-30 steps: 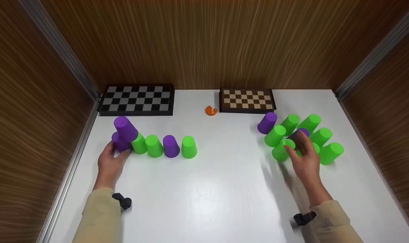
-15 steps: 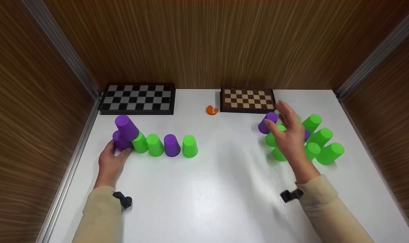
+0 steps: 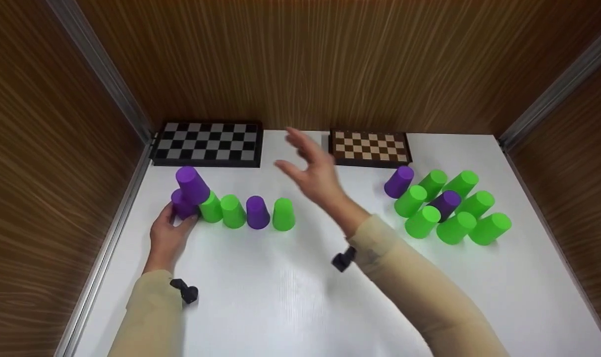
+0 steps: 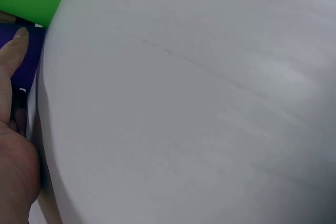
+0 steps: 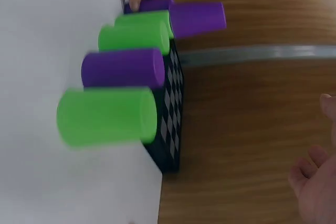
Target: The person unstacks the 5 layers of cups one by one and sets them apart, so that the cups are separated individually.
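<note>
My left hand (image 3: 167,237) grips a purple cup (image 3: 183,206) at the left end of a row of upside-down cups. In the left wrist view the thumb (image 4: 14,51) lies against that cup. A second purple cup (image 3: 192,186) stands on top, bridging the held cup and the green cup (image 3: 211,207) beside it. The row continues to the right with a green cup (image 3: 233,212), a purple cup (image 3: 257,213) and another green cup (image 3: 284,215). Above the table's middle, right of the row, my right hand (image 3: 316,173) hovers with spread fingers and holds nothing.
Several upside-down green cups (image 3: 489,229) and two purple cups (image 3: 398,182) stand clustered at the right. At the back lie a black-and-grey checkered board (image 3: 208,144), a brown-and-cream checkered board (image 3: 370,148) and wood-grain walls (image 3: 300,59).
My right hand has lifted from among the right-hand cups and swung left to the middle of the table, empty throughout. My left hand stays on the same purple cup.
</note>
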{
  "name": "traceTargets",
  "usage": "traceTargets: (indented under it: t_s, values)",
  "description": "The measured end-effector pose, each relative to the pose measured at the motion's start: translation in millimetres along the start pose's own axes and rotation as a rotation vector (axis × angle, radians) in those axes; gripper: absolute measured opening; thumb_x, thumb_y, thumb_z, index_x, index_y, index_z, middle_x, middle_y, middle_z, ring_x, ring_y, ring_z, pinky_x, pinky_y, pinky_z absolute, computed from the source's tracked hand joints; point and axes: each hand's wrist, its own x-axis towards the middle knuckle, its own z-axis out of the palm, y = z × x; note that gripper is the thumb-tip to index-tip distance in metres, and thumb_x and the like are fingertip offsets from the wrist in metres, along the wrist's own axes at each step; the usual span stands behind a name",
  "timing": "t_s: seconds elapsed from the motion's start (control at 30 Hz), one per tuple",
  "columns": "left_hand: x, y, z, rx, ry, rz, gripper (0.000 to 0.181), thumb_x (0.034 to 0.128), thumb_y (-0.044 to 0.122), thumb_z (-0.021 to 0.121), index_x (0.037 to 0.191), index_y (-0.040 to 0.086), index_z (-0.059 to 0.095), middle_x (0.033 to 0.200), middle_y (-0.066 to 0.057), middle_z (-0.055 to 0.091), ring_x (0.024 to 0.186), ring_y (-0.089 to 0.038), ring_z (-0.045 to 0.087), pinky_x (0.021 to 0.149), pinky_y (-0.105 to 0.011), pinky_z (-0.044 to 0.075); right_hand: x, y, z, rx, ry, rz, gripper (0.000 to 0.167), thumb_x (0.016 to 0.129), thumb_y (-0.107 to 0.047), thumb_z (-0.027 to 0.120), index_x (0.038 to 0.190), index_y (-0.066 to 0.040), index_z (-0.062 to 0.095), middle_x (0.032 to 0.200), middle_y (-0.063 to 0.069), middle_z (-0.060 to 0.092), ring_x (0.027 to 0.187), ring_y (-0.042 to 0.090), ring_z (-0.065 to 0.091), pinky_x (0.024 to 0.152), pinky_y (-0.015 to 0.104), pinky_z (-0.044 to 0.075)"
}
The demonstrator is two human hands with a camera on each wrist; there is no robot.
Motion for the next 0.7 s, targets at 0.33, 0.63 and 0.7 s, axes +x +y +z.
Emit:
traceTargets:
  t_s: [0.33,0.63,0.7]
  values:
    - [0.6,-1.6,0.2,0.011,0.004,0.035,0.08,0.0966,0.027,0.081,0.164,0.01,0.041,0.168,-0.016,0.037,0.158,-0.029,0.03,0.13,-0.04,0.024,19.5,-12,112,0.018,-0.191,0.103,0.068,0.098,-0.023,0.081,0.157,-0.011,0.051,0.153,0.009,0.059,0.139,0.014,0.055,0.116,0.023,0.044]
    - [2.6,-4.5,1.3,-0.007,0.022,0.039,0.076,0.0963,0.024,0.081,0.161,0.01,0.045,0.166,-0.018,0.041,0.155,-0.031,0.035,0.129,-0.038,0.029,23.6,-12,170,-0.06,-0.266,0.189,0.067,0.098,-0.028,0.08,0.157,-0.016,0.052,0.155,0.003,0.058,0.143,0.013,0.052,0.117,0.023,0.043]
    - [3.1,-4.6,1.5,-0.004,0.022,0.034,0.076,0.0963,0.026,0.081,0.161,0.011,0.046,0.166,-0.018,0.041,0.155,-0.031,0.035,0.129,-0.038,0.028,24.6,-11,177,-0.072,-0.273,0.203,0.067,0.098,-0.028,0.081,0.157,-0.017,0.052,0.155,0.003,0.057,0.144,0.013,0.051,0.117,0.022,0.041]
